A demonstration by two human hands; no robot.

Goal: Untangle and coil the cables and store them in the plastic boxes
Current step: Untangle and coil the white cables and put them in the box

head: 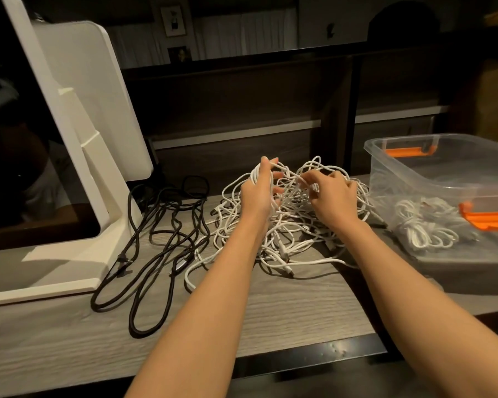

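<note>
A tangled heap of white cables (288, 242) lies on the grey wooden desk (285, 305), in the middle. My left hand (258, 193) grips a bundle of white strands and lifts it above the heap. To its right, my right hand (332, 198) pinches a white strand at the top of the heap. A clear plastic box (443, 165) with orange latches stands at the right. Beside and below it lies a coiled white cable (423, 228), seen through clear plastic.
Loose black cables (161, 239) sprawl on the desk left of the white heap. A white monitor stand (98, 179) with a dark screen fills the left side. Dark shelving runs behind the desk. The desk's front edge is close to me.
</note>
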